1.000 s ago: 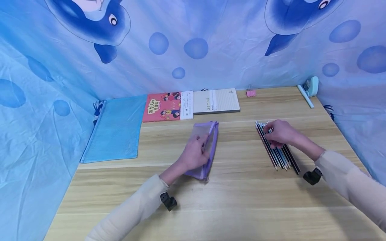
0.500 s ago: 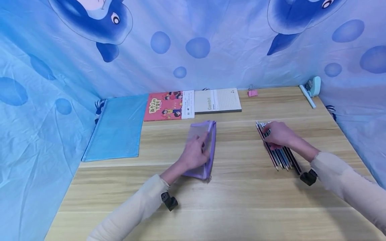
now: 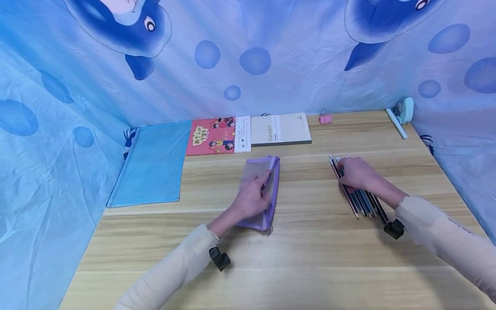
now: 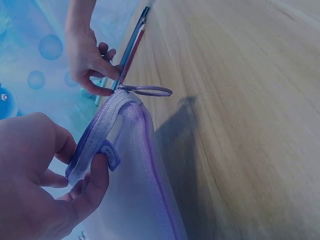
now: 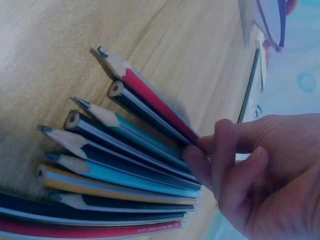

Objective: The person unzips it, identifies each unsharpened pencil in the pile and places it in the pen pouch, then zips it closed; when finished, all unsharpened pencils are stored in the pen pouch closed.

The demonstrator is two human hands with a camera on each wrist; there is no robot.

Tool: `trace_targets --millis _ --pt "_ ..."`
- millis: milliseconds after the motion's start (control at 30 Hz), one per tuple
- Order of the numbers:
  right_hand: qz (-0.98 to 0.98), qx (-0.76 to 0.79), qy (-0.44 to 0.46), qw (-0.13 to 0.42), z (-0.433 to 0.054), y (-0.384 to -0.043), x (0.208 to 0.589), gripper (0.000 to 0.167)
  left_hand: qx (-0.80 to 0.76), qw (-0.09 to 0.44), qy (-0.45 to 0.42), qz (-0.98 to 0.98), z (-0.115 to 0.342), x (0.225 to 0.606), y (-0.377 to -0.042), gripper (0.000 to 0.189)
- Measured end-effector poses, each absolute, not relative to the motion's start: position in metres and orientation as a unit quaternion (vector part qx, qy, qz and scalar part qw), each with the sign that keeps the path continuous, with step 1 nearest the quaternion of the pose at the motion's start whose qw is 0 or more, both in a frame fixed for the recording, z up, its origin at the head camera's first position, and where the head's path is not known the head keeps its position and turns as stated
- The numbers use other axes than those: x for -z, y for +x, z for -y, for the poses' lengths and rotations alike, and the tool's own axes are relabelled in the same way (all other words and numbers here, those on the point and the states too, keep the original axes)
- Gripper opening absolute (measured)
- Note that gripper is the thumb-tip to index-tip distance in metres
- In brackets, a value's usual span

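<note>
A see-through pencil pouch (image 3: 255, 172) with purple edging stands at the table's middle. My left hand (image 3: 251, 197) grips its zippered edge; in the left wrist view the thumb presses beside a small purple tag (image 4: 110, 155), and a ring (image 4: 150, 91) hangs at the zipper end. To the right lie several pencils (image 3: 362, 202) side by side, red, black, teal, blue and yellow. My right hand (image 3: 358, 174) is over their far ends. In the right wrist view its fingertips pinch the end of the outermost red pencil (image 5: 150, 95), right beside a black one (image 5: 145, 107).
A blue mesh folder (image 3: 151, 165), a pink book (image 3: 211, 137) and a Gambit notebook (image 3: 280, 129) lie along the back left. Behind them hangs a blue curtain (image 3: 290, 86). Pink clips (image 3: 325, 119), a light-blue pen (image 3: 397, 124) and a pale-blue rounded object (image 3: 407, 110) are at the back right.
My right hand has lowered slightly onto the pencils and closed its fingers at the left side of the row. My left hand stays on the pouch, which has shifted only slightly.
</note>
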State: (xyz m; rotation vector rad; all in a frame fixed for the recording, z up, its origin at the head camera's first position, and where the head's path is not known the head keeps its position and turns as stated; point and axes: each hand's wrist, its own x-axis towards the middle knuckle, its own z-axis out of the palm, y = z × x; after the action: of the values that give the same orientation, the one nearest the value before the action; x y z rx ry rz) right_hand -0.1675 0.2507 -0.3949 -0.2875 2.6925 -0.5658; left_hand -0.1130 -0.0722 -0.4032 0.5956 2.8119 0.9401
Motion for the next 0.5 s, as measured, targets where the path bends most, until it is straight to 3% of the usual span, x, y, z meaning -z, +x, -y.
trace_targets --millis 300,500 --pt "-0.958 0.193 -0.094 0.189 -0.2462 -0.1711 0.3942 0.033 -0.310 0.055 0.195 -0.929 0.0721 0.4030 -0.1131 0.076" --pt "-0.959 0.180 -0.105 0.191 -0.2463 -0.1737 0.3912 0.035 -0.312 0.059 0.194 -0.928 0.0713 0.4040 -0.1136 0.078"
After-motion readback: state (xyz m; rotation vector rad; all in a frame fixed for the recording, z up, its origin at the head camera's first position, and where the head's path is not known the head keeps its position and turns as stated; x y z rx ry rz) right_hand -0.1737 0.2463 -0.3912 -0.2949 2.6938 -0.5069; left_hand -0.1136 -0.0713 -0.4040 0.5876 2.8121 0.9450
